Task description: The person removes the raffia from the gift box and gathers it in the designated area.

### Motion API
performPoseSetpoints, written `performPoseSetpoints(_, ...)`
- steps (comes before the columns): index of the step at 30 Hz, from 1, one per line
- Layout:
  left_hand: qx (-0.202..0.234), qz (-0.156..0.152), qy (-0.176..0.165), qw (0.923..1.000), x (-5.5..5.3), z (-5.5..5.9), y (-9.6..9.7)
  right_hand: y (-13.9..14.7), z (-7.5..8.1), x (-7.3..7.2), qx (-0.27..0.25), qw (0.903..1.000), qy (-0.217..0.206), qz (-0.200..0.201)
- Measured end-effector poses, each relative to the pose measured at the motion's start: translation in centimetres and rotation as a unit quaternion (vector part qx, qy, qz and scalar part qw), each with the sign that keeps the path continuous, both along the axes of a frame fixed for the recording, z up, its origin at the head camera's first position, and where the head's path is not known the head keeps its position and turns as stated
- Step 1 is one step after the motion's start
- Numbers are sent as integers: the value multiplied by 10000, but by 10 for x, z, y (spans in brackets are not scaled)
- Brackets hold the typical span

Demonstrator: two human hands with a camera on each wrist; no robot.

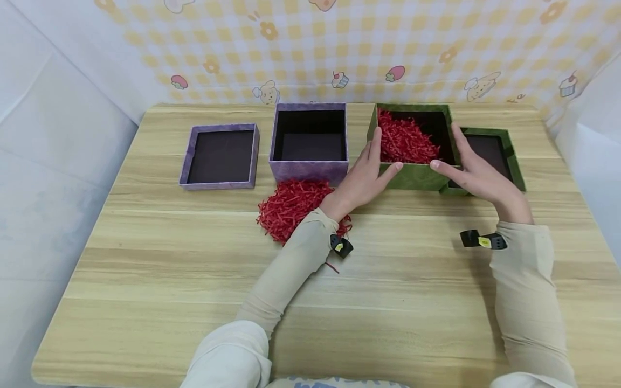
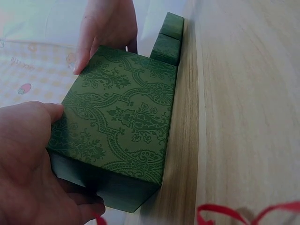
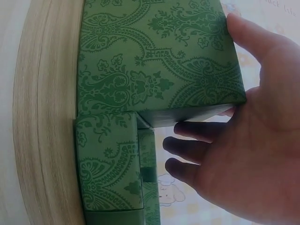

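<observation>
A green patterned box (image 1: 412, 177) stands with its top uncovered, and red shredded paper (image 1: 406, 141) fills its left part. My left hand (image 1: 361, 178) holds the box at its left side, thumb at the front rim and fingers along the side wall. On the opposite side my right hand (image 1: 485, 175) holds the same box, its thumb (image 3: 251, 35) at the front edge and several fingers (image 3: 192, 149) reaching along the side. Close against the box's right side lies a green lid (image 1: 516, 161), inside up, partly covered by the right hand.
A purple box (image 1: 310, 171), uncovered, stands left of the green one, with its purple lid (image 1: 218, 186) further left. A heap of red shredded paper (image 1: 291, 210) lies before it, partly under the left forearm. One loose red strand (image 1: 332, 268) lies on the wooden table (image 1: 160, 302).
</observation>
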State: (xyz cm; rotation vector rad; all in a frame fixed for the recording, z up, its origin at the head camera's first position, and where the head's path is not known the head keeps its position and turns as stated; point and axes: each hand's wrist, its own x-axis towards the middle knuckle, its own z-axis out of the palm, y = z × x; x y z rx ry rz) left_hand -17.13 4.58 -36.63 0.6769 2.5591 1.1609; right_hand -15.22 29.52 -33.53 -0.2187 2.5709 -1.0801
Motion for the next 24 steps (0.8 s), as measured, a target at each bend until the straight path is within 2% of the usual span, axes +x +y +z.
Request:
performPoseSetpoints(15, 5, -71, -23, 10000, 0, 1, 0, 0, 0, 2, 1, 9999, -85, -127)
performPoseSetpoints(24, -99, -47, -212, 9997, 1, 7, -1, -1, -1, 2, -148, 9997, -104, -154)
